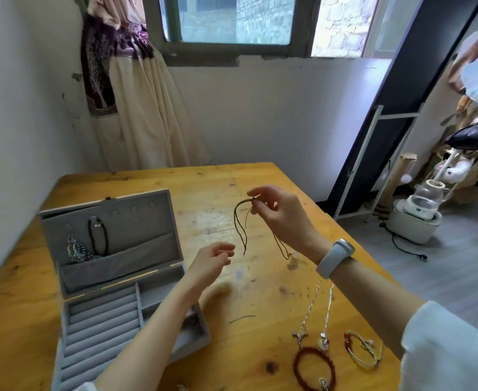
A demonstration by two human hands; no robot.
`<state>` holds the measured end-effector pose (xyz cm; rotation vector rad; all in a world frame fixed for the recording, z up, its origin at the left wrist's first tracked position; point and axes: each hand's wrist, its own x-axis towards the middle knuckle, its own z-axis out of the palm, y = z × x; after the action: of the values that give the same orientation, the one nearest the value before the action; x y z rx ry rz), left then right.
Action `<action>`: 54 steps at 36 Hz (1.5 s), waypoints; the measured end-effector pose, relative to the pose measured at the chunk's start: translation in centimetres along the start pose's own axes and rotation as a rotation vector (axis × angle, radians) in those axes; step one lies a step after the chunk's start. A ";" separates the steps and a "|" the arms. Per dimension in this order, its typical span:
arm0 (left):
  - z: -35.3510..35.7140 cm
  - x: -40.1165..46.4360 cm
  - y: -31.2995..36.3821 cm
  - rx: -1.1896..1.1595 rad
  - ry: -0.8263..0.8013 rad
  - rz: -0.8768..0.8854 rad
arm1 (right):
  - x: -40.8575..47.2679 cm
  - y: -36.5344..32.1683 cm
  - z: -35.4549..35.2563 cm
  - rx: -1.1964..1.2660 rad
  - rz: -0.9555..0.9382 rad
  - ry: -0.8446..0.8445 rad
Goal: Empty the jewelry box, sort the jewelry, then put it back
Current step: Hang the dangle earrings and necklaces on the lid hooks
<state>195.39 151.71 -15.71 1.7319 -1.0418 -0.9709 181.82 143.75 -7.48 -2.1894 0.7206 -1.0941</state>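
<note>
Box on my left, sorted pieces on my right, all on the desk.
I see the open jewelry box near the left edge, two necklaces hanging in its raised lid; bracelets and chains lie right of it, nearer me.

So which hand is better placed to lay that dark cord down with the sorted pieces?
Probably the right hand: it already pinches the dark cord, and the sorted bracelets lie on its side. The left hand is empty, nearer the jewelry box.

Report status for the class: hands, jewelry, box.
Right hand pinching dark cord necklace aloft. Left hand open, empty. Jewelry box open, pieces still hanging in lid.
</note>
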 end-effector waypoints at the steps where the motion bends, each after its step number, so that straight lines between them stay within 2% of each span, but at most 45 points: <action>1: -0.7 0.0 0.4 0.020 0.019 0.026 | 0.7 -0.8 0.1 0.036 -0.004 0.020; 6: -5.0 -0.8 2.0 0.253 0.155 0.186 | 4.1 -4.8 1.1 0.195 -0.008 0.068; 8: -6.9 -1.4 2.1 0.401 0.290 0.232 | 5.3 -6.4 1.7 0.251 -0.012 0.089; 12: -10.1 -3.6 0.8 0.771 0.668 0.287 | 7.3 -9.5 3.5 0.381 -0.021 0.127; 16: -12.3 -5.5 -2.9 0.997 0.835 0.376 | 8.4 -12.3 6.2 0.461 -0.029 0.084; 20: -13.7 -6.0 -5.8 1.153 0.812 0.380 | 9.3 -14.1 9.3 0.468 -0.046 0.007; 24: -14.1 -6.1 -7.0 1.246 0.733 0.306 | 10.1 -15.2 11.3 0.450 -0.076 -0.036; 39: -14.2 -5.8 -7.6 1.129 0.734 0.342 | 11.5 -15.9 12.3 0.448 -0.116 -0.001; 47: -14.4 -5.7 -8.0 1.083 0.734 0.383 | 10.3 -14.6 14.1 0.479 -0.052 -0.044; 54: -14.4 -5.8 -8.0 1.081 0.723 0.368 | 10.3 -14.3 14.3 0.412 -0.093 -0.084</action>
<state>208.35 163.22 -17.60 2.2933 -1.3845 0.5939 202.00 150.14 0.78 -1.9143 0.3230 -1.0788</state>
